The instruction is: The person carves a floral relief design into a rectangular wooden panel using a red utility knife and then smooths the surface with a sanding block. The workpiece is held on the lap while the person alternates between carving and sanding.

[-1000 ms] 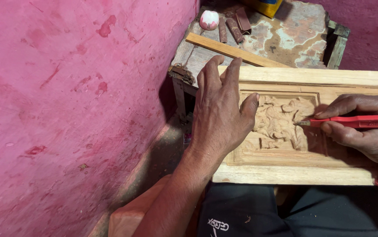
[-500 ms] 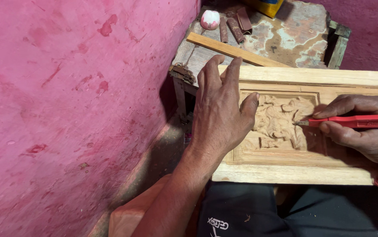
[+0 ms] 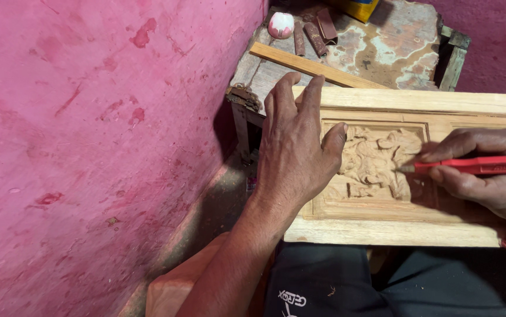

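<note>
Soft even light, sharp focus, deep shadow below the table, no glare

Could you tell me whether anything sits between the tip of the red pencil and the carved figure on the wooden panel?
Nothing visible does. The right hand holds the red pencil with its tip right at the carved figure. The left hand lies flat on the wooden panel, left of the carving, clear of the tip.

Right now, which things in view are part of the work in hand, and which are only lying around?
In use:
- carved wooden panel, pressed flat by the left hand
- red pencil, held in the right hand, tip on the carving

Lying about, on the worn table:
- wooden strip
- small white and pink ball
- brown rolled pieces
- yellow box
</note>
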